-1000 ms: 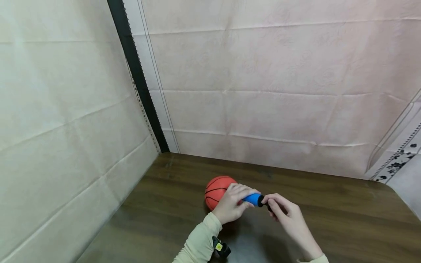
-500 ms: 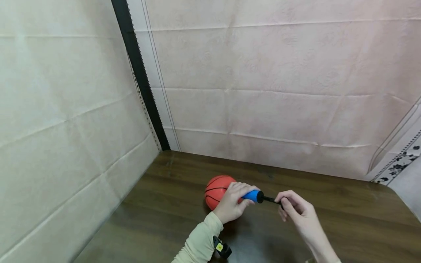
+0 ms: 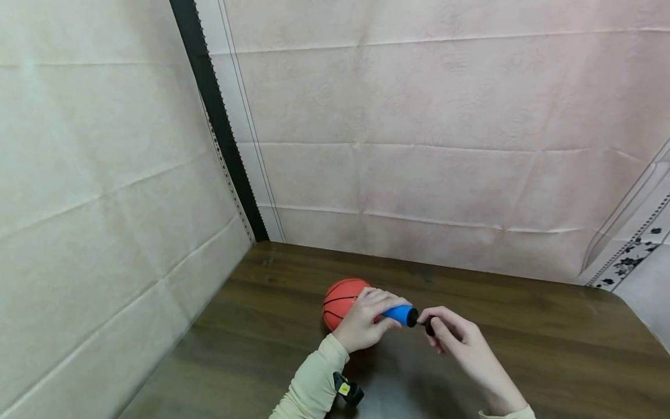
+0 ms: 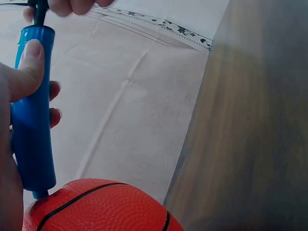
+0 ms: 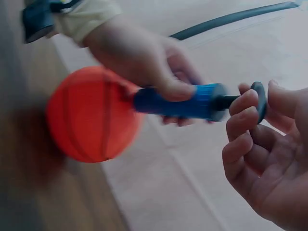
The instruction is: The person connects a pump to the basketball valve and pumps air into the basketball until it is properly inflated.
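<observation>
A blue hand pump (image 4: pixel 34 144) with a black plunger and round black handle (image 5: pixel 260 102) is joined at its far end to a small orange-red basketball (image 5: pixel 89 118). My left hand (image 3: pixel 364 323) grips the pump's barrel, thumb along one side and fingers round the other. With thumb and fingers, my right hand (image 3: pixel 460 343) pinches the plunger's handle. In the right wrist view a short length of black rod shows between barrel and handle. The spot where pump meets ball is partly hidden by the left hand in the head view.
The ball sits on a brown wood-grain table (image 3: pixel 251 349). Pale creased cloth walls (image 3: pixel 445 145) rise behind and at the left, with a dark strip (image 3: pixel 220 116) at their corner. A black wrist device (image 3: pixel 349 391) is worn on the left sleeve.
My right hand has drawn the plunger out to the right, then pushed it back toward the barrel. My left hand keeps its grip, and the ball stays nearly in place.
</observation>
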Available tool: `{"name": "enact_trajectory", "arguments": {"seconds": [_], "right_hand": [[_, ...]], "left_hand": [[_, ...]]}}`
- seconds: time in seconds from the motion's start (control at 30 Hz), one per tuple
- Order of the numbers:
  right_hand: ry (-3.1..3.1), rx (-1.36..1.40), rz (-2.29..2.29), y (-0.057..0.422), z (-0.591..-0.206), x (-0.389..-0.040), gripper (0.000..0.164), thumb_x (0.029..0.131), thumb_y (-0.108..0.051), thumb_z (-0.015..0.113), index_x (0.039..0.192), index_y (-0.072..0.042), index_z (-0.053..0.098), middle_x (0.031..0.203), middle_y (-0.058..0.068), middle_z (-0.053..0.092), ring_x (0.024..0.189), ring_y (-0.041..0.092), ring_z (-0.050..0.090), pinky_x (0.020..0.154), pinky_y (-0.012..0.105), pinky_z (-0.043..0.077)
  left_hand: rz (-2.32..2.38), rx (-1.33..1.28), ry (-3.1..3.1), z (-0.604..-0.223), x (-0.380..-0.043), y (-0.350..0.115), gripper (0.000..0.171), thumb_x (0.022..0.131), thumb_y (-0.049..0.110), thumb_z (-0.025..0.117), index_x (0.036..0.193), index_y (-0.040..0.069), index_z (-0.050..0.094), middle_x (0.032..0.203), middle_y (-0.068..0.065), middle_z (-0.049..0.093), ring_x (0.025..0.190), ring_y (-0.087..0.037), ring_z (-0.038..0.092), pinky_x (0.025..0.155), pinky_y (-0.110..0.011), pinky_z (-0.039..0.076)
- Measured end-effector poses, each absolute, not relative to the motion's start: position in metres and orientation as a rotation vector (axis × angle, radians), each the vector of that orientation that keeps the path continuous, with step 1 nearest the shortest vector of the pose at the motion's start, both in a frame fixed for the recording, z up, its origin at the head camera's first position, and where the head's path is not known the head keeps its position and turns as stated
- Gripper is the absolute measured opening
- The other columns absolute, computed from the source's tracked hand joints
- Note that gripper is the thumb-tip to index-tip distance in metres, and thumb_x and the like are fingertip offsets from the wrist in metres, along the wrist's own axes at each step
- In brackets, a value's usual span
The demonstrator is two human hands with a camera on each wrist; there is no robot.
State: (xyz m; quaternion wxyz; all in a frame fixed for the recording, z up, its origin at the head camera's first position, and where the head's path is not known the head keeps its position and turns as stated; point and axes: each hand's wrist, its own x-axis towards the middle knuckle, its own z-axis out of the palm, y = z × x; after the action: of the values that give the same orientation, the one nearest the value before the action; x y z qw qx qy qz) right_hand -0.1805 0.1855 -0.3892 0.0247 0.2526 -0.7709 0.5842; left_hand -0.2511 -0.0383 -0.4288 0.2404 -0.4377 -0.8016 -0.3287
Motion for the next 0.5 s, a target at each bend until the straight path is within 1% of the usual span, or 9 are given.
{"name": "enact_trajectory", "arguments": {"seconds": [0.13, 0.23, 0.3, 0.4, 0.5], "right_hand": [[-2.304, 0.798, 1.813, 0.197, -0.374, -0.170, 0.023, 0.105, -0.008, 0.038, 0.111, 0.000, 0.058, 0.069, 0.002, 0.053, 0.059, 0.022, 0.049, 0.053, 0.032, 0.043], [-2.246, 0.796, 1.846, 0.205, -0.368, -0.162, 0.018, 0.102, -0.002, 0.041, 0.109, 0.002, 0.057, 0.068, 0.001, 0.051, 0.061, 0.020, 0.047, 0.058, 0.032, 0.041], [-2.206, 0.786, 1.867, 0.207, -0.366, -0.159, 0.015, 0.100, 0.001, 0.044, 0.107, 0.001, 0.057, 0.066, 0.001, 0.048, 0.061, 0.019, 0.046, 0.061, 0.031, 0.039], [-2.108, 0.822, 1.921, 0.207, -0.368, -0.161, 0.017, 0.097, 0.008, 0.046, 0.105, 0.000, 0.058, 0.065, 0.002, 0.046, 0.060, 0.020, 0.043, 0.059, 0.031, 0.037], [-2.012, 0.874, 1.974, 0.200, -0.377, -0.170, 0.023, 0.096, 0.012, 0.043, 0.103, -0.003, 0.059, 0.063, 0.002, 0.046, 0.057, 0.022, 0.042, 0.054, 0.033, 0.036]], "left_hand": [[-0.945, -1.164, -2.171, -0.428, -0.251, -0.040, 0.039, 0.087, 0.022, 0.071, 0.124, 0.019, 0.061, 0.117, 0.002, 0.068, 0.109, -0.012, 0.060, 0.098, -0.031, 0.042], [-0.969, -1.144, -2.151, -0.427, -0.250, -0.039, 0.038, 0.087, 0.022, 0.071, 0.124, 0.019, 0.061, 0.117, 0.003, 0.068, 0.109, -0.012, 0.060, 0.097, -0.030, 0.043], [-0.979, -1.150, -2.147, -0.427, -0.248, -0.037, 0.039, 0.087, 0.021, 0.071, 0.124, 0.019, 0.061, 0.117, 0.003, 0.068, 0.109, -0.011, 0.060, 0.098, -0.030, 0.043], [-1.003, -1.168, -2.149, -0.427, -0.246, -0.032, 0.040, 0.087, 0.018, 0.071, 0.125, 0.019, 0.060, 0.116, 0.002, 0.068, 0.107, -0.011, 0.060, 0.098, -0.028, 0.043], [-1.007, -1.163, -2.159, -0.429, -0.244, -0.028, 0.040, 0.087, 0.018, 0.071, 0.126, 0.019, 0.060, 0.115, 0.002, 0.068, 0.105, -0.011, 0.061, 0.097, -0.028, 0.043]]}}
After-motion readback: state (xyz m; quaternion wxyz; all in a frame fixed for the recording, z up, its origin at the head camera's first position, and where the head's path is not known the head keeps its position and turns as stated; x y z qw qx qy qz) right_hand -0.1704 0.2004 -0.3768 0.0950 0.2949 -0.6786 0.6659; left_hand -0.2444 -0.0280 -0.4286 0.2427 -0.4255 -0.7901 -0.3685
